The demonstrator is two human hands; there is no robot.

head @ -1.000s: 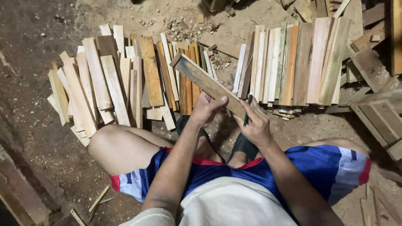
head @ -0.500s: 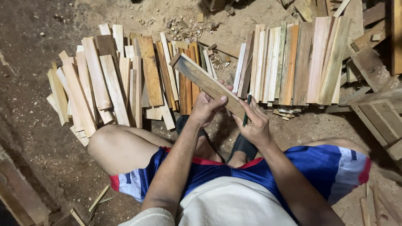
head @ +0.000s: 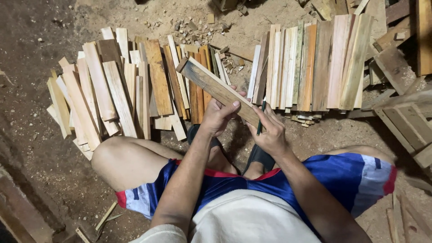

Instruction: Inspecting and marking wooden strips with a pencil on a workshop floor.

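Wooden slat [head: 211, 84] at frame centre, held off the ground, slanting from upper left down to lower right. Left hand [head: 219, 116] wraps its lower part, thumb pressed on the top face. Right hand [head: 270, 131] just beside it at the slat's lower end, fingers pinching a green pencil [head: 260, 119], tip against the wood. Left pile of slats [head: 117, 90] fanned on the dirt floor [head: 31, 54]; right pile of slats [head: 310, 63] stacked neater, upper right. Blue shorts [head: 346, 177] below.

A pale, weathered wooden slat [head: 215, 85] is held up off the floor, slanting up and leftward. A slim green pencil [head: 261, 118] stands nearly upright against its lower end.
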